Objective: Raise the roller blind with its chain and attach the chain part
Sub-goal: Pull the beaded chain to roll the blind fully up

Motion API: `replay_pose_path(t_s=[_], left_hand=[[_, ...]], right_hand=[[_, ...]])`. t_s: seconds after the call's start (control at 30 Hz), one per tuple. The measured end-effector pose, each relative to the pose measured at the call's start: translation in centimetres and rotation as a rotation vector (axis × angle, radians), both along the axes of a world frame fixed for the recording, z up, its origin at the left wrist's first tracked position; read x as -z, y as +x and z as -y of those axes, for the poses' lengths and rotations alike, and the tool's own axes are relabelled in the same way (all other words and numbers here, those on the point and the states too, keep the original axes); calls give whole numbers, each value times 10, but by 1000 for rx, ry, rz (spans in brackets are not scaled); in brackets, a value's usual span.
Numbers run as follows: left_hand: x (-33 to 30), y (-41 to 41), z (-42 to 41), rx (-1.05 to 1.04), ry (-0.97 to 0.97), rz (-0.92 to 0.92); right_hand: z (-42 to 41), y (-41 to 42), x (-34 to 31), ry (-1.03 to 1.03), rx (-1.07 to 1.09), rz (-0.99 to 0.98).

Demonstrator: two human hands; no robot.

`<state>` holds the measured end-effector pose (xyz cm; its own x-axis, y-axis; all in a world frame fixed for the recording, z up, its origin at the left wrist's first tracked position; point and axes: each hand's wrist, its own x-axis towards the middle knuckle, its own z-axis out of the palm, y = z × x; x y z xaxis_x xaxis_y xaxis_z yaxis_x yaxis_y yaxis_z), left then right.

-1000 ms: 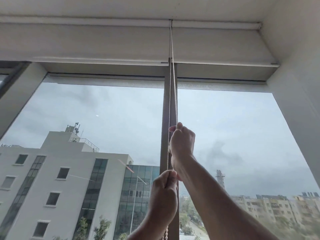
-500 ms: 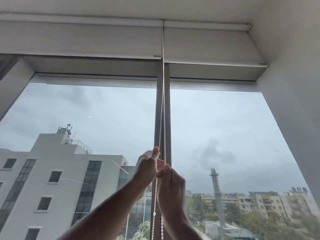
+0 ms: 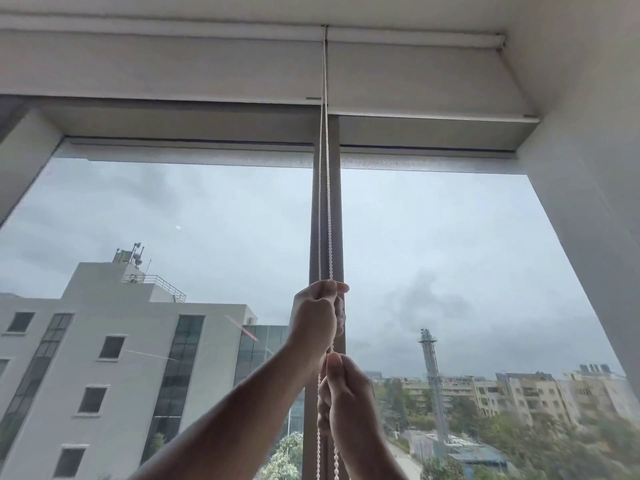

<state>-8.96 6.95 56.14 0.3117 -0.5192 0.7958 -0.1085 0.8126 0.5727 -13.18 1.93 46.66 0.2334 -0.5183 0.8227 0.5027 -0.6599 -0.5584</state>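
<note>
The white bead chain [image 3: 325, 202] hangs in two strands from the blind's top roller, in front of the brown window mullion [image 3: 335, 237]. My left hand [image 3: 316, 318] grips the chain high up, its arm reaching in from the lower left. Just below it, my right hand [image 3: 346, 393] holds the chain, thumb pointing up. Below my hands the strands run out of view at the bottom edge. The right roller blind [image 3: 415, 77] is rolled high, and its bottom bar [image 3: 433, 116] sits close under the ceiling. No separate chain part is visible.
A second blind [image 3: 156, 64] to the left is also rolled high. White wall [image 3: 588, 168] closes in on the right, and a slanted frame post [image 3: 24, 157] on the left. Through the glass are a grey building, a tower and overcast sky.
My hands have swapped places on the chain. The right hand came down from the top, and the left hand rose from below and now grips above it. The view shifted slightly.
</note>
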Motion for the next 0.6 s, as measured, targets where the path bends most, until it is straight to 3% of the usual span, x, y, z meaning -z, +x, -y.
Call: replay_pose_path(t_s=[0.23,0.6], left_hand=[[51,11,17,-102,66,97],[114,38,33,-48,172,70]], right_hand=[[15,6,35,26,51,-40],[33,10,91,50,135,-143]])
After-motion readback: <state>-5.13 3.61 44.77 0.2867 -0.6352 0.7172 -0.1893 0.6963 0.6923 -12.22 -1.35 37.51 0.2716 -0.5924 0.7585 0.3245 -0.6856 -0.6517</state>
